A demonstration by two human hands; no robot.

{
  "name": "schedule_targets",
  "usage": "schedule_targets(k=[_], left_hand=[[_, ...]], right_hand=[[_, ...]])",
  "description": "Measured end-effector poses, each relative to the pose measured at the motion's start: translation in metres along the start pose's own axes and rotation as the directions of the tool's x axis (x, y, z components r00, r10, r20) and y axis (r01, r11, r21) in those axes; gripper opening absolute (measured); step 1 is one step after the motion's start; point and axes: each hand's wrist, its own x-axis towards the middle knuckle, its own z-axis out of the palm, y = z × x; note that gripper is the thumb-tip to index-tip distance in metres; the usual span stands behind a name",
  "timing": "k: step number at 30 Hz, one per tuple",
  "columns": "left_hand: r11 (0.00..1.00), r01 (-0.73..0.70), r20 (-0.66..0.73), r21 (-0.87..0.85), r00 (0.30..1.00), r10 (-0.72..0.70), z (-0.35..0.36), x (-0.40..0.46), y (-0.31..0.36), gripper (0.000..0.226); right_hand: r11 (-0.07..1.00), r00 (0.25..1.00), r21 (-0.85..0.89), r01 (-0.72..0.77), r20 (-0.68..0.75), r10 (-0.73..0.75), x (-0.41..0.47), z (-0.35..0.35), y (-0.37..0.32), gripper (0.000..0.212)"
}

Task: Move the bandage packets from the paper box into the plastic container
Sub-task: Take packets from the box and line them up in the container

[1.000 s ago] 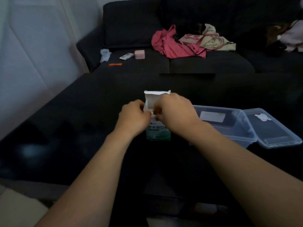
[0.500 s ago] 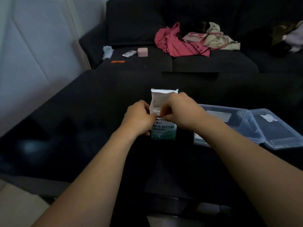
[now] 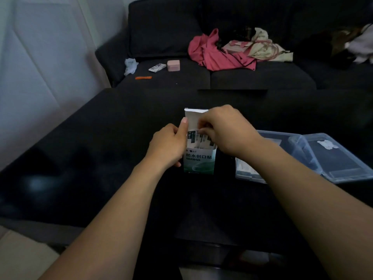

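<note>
Now right hand [image 3: 226, 130] grip pinches bandage packets [image 3: 201, 139] inside paper box [image 3: 199, 160].

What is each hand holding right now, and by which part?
The left hand grips the paper box by its left side. The right hand pinches the bandage packets by their top ends.

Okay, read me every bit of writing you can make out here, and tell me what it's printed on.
"防水创口贴": front of the paper box.
Small marks under that line on the box: too small to read.
Dark print on the bandage packets sticking out of the box: blurred, unreadable.
Print on the small white packet on the sofa: too small to read.
</note>
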Motion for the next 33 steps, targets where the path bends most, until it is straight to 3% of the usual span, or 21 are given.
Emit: schedule_targets(k=[5,9,12,15,17,21,26,30,33], left_hand=[[0.999,-0.049,-0.049,-0.004,0.998,0.049,-0.002,-0.004,0.003,0.061],[0.987,-0.163,-0.206,-0.004,0.966,0.159,-0.003,-0.004,0.004,0.059],[0.95,-0.311,-0.372,-0.004,0.883,0.287,-0.005,-0.003,0.005,0.055],[0.866,-0.5,-0.437,0.008,0.777,0.453,-0.004,-0.007,0.011,0.04],[0.828,-0.56,-0.408,0.019,0.752,0.518,0.0,-0.007,0.014,0.038],[0.811,-0.585,-0.274,0.014,0.778,0.566,0.01,-0.006,0.02,0.039],[0.77,-0.635,-0.202,0.07,0.746,0.634,0.014,-0.012,0.034,0.031],[0.778,-0.594,-0.102,-0.202,0.803,0.587,0.022,-0.023,0.044,0.019],[0.767,-0.355,0.017,-0.535,0.903,0.429,0.029,-0.031,0.054,0.023]], right_hand=[[0.996,0.995,0.059,0.066,-0.073,-0.061,-0.004,-0.009,0.01,0.011],[0.981,0.971,0.151,0.123,-0.223,-0.087,-0.009,-0.022,0.016,0.006],[0.968,0.964,0.227,0.107,-0.263,-0.045,-0.015,-0.032,0.019,0.006],[0.922,0.953,0.377,0.09,-0.301,0.03,-0.021,-0.042,0.023,0.006],[0.893,0.949,0.445,0.069,-0.306,0.079,-0.024,-0.046,0.028,0.006],[0.87,0.955,0.492,0.026,-0.269,0.124,-0.03,-0.045,0.036,0.006],[0.754,0.956,0.657,0.008,-0.226,0.187,-0.035,-0.049,0.043,0.005],[0.639,0.962,0.769,-0.019,-0.161,0.222,-0.042,-0.053,0.043,0.006],[0.564,0.953,0.825,-0.044,-0.134,0.271,-0.045,-0.051,0.045,0.009]])
